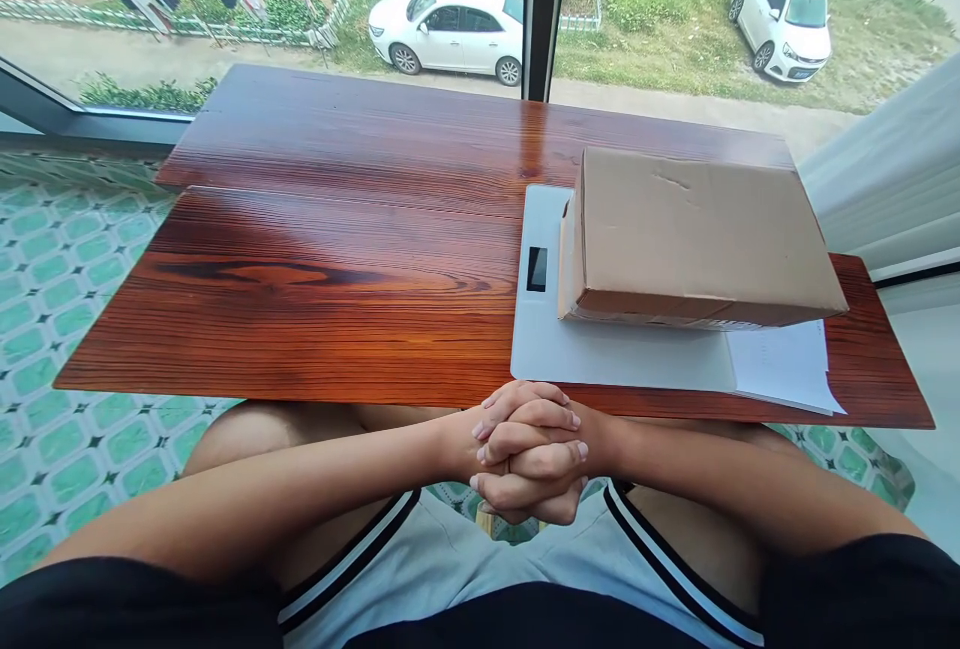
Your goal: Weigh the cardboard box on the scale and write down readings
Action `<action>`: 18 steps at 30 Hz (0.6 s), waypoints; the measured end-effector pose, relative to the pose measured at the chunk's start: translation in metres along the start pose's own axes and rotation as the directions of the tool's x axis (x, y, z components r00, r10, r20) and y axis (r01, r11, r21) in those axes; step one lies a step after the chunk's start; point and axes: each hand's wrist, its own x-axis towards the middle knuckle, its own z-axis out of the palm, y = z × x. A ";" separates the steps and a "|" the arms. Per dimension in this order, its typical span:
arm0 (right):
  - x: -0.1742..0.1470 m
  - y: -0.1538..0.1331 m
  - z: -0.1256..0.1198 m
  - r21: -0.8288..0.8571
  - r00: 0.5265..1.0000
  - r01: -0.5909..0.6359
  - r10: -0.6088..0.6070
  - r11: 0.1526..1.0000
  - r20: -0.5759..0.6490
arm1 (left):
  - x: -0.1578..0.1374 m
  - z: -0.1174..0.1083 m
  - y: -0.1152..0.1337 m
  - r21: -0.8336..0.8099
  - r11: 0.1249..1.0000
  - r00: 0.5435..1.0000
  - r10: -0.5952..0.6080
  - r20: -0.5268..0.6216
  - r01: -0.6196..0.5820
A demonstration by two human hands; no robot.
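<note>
Glossy wooden table [315, 309], tiled floor [56, 314].

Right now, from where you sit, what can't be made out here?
All in the head view:
- Inside of the cardboard box: hidden by its own walls.
- Writing on the white paper: too faint and small to read; the box also covers part of it.
- Any reading on the dark display: none legible.
- Palms of the clasped hands: hidden by interlaced fingers.
- Curtain: cut off by the right edge.
</note>
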 end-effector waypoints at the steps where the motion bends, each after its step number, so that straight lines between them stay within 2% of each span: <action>1: -0.001 0.000 0.001 -0.008 1.000 0.009 -0.009 1.000 0.000 | 0.000 0.000 0.003 -0.023 0.999 1.000 -0.027 -0.013 0.027; 4: -0.004 -0.001 0.001 -0.028 1.000 0.019 -0.018 0.999 0.019 | 0.000 -0.002 0.010 -0.065 0.996 0.997 -0.064 -0.044 0.061; 9: -0.004 -0.004 0.001 0.019 0.994 -0.105 0.105 0.994 0.024 | 0.003 -0.004 0.009 -0.069 0.998 1.000 -0.007 0.012 0.007; 16: -0.002 -0.002 0.000 -0.030 0.999 0.039 -0.039 0.999 -0.005 | -0.015 0.014 0.015 -0.070 0.979 0.980 -0.193 -0.049 0.189; 18: -0.004 -0.002 -0.001 -0.046 0.999 0.043 -0.043 0.998 -0.006 | -0.021 0.017 0.017 -0.042 0.977 0.975 -0.210 -0.070 0.208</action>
